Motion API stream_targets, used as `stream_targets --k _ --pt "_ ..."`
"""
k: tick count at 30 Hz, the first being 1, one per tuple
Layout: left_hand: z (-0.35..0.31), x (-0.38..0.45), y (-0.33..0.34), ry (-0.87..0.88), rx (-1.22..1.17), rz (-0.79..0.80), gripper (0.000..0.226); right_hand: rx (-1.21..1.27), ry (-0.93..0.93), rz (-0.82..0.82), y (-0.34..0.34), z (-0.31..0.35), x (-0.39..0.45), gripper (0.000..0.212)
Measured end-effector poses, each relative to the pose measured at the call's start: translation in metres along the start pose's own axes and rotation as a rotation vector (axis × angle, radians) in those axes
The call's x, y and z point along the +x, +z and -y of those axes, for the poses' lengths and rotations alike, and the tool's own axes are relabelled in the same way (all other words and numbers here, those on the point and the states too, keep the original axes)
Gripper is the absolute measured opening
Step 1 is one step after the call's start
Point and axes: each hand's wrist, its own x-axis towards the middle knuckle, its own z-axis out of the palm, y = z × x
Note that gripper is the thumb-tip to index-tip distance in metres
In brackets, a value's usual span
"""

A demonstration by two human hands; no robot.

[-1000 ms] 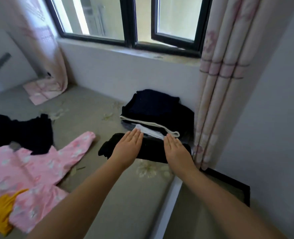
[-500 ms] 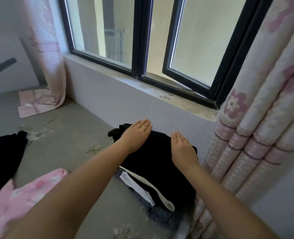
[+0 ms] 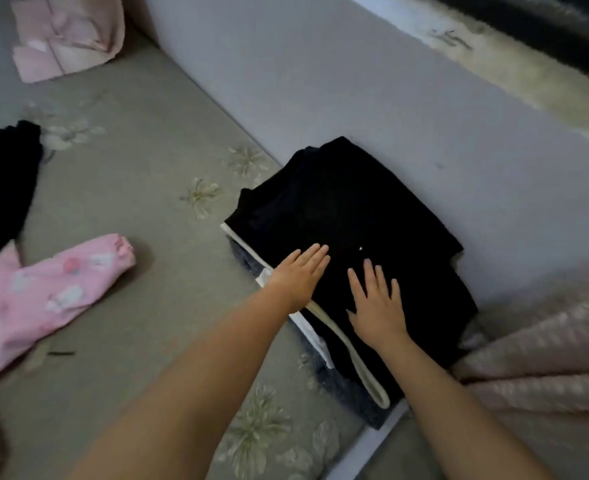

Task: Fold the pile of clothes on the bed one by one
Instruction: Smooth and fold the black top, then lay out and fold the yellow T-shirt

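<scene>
Pressing folded black garment: L hand & R hand flat, fingers spread.

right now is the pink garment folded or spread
Spread: the pink garment lies loose on the bed, sleeve stretched out, apart from the folded stack.

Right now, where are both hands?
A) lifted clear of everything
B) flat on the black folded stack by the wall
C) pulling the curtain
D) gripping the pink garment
B: the left hand and right hand lie with fingers straight on top of the black stack; the pink garment lies untouched off to the left.
</scene>
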Motion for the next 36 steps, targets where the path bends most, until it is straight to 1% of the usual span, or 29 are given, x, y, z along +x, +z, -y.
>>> stream_targets --k 3,7,9,11,12,15,17,19,22,24,27,30,33,36 --pt "-0.005 0.006 0.029 -0.056 -0.086 -0.054 0.058 -0.009 0.018 -0.083 0.025 0.001 0.008 0.079" --pt "-0.010 0.012 0.040 -0.094 -0.120 -0.083 0.059 0.021 -0.009 -0.103 0.033 0.002 0.009 0.081" --pt "-0.010 0.004 0.040 -0.115 -0.148 -0.135 0.057 0.078 -0.020 -0.194 0.028 0.006 0.005 0.080" --pt "-0.006 -0.014 0.046 -0.178 -0.193 -0.178 0.055 0.122 -0.090 -0.350 0.023 0.021 -0.002 0.074" --pt "-0.003 -0.028 0.053 -0.230 -0.206 -0.174 0.055 0.143 -0.144 -0.411 0.021 0.033 -0.006 0.071" --pt "0.010 -0.084 0.083 -0.439 -0.263 -0.074 0.057 0.276 -0.345 -0.467 0.017 0.088 -0.020 0.058" --pt "0.015 -0.131 0.106 -0.613 -0.327 -0.008 0.057 0.329 -0.510 -0.456 0.019 0.132 -0.031 0.051" --pt "0.016 -0.187 0.126 -0.776 -0.381 0.040 0.058 0.335 -0.651 -0.389 0.022 0.176 -0.045 0.048" --pt "0.011 -0.281 0.153 -1.009 -0.403 0.070 0.059 0.264 -0.808 -0.149 0.029 0.242 -0.070 0.053" --pt "0.005 -0.344 0.167 -1.156 -0.410 0.078 0.058 0.184 -0.920 -0.077 0.036 0.285 -0.086 0.057" --pt "0.000 -0.430 0.187 -1.357 -0.419 0.082 0.056 0.109 -1.063 -0.082 0.039 0.349 -0.120 0.059" --pt "0.002 -0.497 0.210 -1.506 -0.403 0.069 0.053 0.046 -1.174 -0.121 0.042 0.408 -0.151 0.059" --pt "0.013 -0.549 0.244 -1.593 -0.454 -0.006 0.051 -0.013 -1.248 -0.151 0.050 0.467 -0.172 0.056" --pt "0.034 -0.593 0.292 -1.623 -0.487 -0.028 0.052 -0.039 -1.253 -0.175 0.061 0.525 -0.180 0.052"
